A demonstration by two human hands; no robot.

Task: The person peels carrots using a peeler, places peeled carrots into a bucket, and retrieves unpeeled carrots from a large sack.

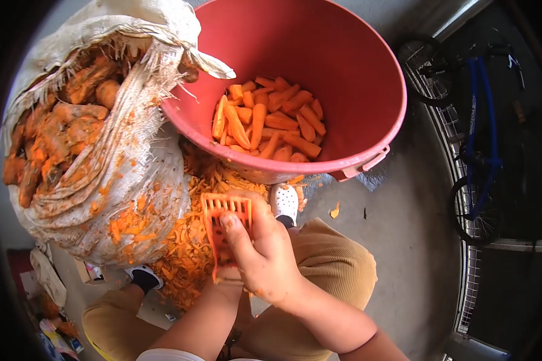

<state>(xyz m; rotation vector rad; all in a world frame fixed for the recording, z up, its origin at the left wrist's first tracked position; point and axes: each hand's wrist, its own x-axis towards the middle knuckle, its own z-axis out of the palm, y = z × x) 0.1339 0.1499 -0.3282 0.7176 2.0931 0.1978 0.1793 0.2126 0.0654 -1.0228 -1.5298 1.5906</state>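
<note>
My right hand is closed round an orange slotted plastic tool, thumb pressed on its front face. The tool has a row of long slots at the top and a frame-like edge. My left hand is behind and below it, its fingers hidden by the tool and my right hand. Beyond my hands stands a large red tub with peeled carrots at its bottom. To the left, a dirty white woven sack gapes open over unpeeled, soil-stained carrots.
Orange peelings lie heaped on the floor between my feet, and some cling to the sack. A white clog is on my foot close by the tub. A blue bicycle stands at the right, beyond a metal grille.
</note>
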